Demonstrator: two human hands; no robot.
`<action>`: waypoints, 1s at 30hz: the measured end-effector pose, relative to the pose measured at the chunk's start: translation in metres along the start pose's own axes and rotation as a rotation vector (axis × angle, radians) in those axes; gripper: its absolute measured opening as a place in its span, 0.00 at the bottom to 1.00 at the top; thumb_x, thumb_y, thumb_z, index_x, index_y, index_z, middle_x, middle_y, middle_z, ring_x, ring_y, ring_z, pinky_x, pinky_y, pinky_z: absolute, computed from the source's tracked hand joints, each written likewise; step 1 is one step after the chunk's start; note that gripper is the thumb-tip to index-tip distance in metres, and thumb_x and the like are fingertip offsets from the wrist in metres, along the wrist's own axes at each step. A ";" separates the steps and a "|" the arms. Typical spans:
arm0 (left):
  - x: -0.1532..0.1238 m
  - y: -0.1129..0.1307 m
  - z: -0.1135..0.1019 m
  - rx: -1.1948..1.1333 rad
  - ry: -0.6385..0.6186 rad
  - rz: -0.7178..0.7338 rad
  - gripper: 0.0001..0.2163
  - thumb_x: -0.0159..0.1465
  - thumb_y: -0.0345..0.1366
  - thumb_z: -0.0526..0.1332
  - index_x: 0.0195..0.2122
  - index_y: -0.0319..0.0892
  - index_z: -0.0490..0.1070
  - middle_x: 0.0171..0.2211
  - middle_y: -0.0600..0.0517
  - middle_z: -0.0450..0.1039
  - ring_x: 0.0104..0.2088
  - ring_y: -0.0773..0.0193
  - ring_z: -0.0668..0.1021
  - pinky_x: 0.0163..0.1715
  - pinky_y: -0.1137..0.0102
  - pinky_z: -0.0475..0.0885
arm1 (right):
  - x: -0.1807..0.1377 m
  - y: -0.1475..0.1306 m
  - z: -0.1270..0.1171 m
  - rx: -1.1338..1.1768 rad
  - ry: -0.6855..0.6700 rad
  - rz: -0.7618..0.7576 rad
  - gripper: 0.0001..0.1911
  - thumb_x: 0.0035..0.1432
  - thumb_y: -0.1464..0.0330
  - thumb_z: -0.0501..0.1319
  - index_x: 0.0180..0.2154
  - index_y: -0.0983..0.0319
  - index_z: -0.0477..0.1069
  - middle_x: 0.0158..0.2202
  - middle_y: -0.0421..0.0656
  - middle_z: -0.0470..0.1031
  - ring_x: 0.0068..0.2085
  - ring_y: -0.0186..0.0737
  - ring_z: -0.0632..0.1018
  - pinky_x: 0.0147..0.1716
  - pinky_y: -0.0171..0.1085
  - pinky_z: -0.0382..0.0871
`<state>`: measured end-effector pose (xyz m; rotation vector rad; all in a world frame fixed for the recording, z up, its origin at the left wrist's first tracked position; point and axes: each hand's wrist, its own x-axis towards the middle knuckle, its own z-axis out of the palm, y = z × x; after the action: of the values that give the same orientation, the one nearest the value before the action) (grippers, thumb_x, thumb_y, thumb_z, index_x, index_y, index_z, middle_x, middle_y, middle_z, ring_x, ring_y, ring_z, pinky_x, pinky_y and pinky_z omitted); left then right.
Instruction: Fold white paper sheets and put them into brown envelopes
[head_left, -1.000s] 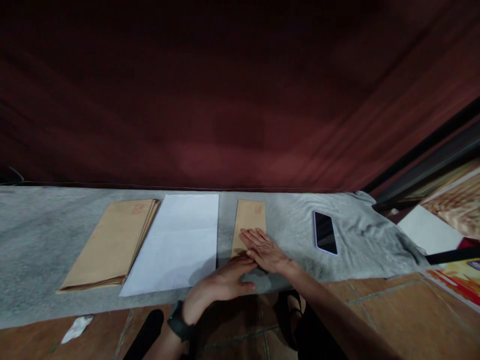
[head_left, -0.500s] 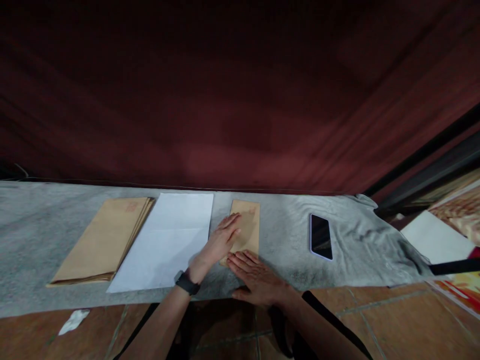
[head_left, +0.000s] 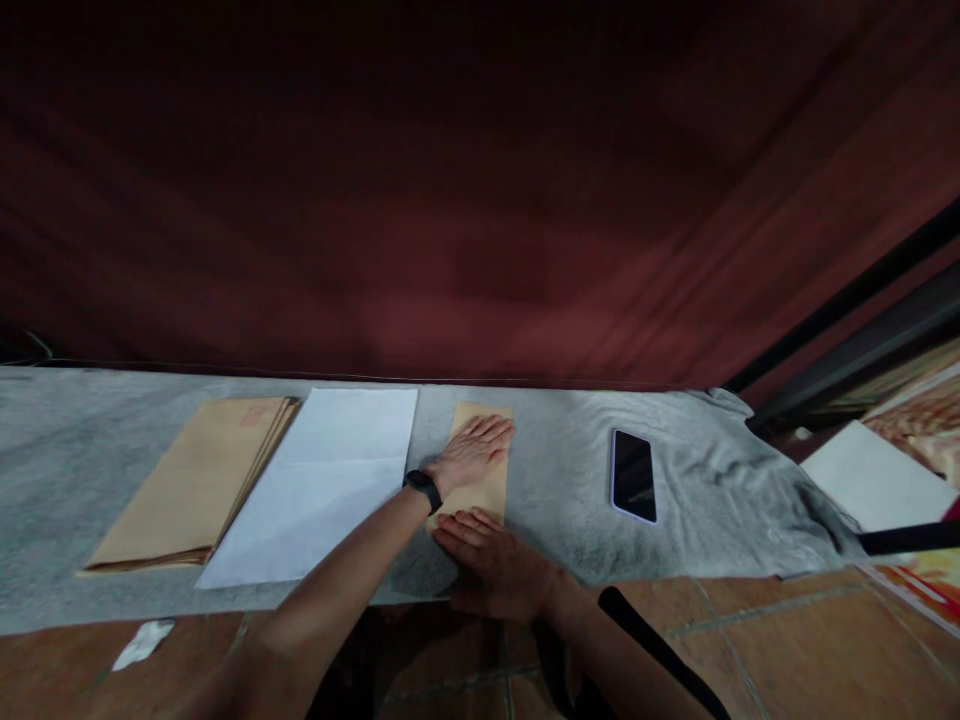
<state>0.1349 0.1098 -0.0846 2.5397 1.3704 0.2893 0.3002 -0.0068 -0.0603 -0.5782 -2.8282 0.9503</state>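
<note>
The narrow brown paper (head_left: pixel 489 490) lies flat on the cloth-covered table (head_left: pixel 559 455), directly beneath the fingers of both hands. Its long axis runs from near to far, with the far end leaning slightly right. The left hand (head_left: pixel 470 455) lies across its far half, fingers extended almost side by side and pointing right, over the long direction. The right hand (head_left: pixel 493 560) covers the near end, fingers straight with slim gaps, pointing far and left. Neither hand shows a pinch; the right thumb is too dark to read. Of the two, the left hand is nearer the far end.

The paper looks smooth, matte and thin. Just left of it lies a white sheet (head_left: pixel 319 480), creased across its middle, and beside that a stack of brown envelopes (head_left: pixel 184 480) with layered edges and faint red print. Well to the right, a glossy black phone (head_left: pixel 634 478) with a pale purple rim lies where the soft grey cloth wrinkles.
</note>
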 end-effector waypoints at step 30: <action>-0.148 0.030 -0.013 -0.413 0.133 -0.101 0.12 0.68 0.30 0.60 0.50 0.47 0.77 0.56 0.50 0.77 0.59 0.60 0.75 0.61 0.61 0.70 | -0.023 0.017 -0.012 0.102 0.304 0.227 0.12 0.61 0.69 0.64 0.47 0.58 0.75 0.49 0.45 0.75 0.51 0.43 0.76 0.52 0.40 0.71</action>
<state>0.0748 -0.0287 -0.0715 2.1376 1.3179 0.6580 0.3295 0.0033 -0.0608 -0.9559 -2.4690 0.9412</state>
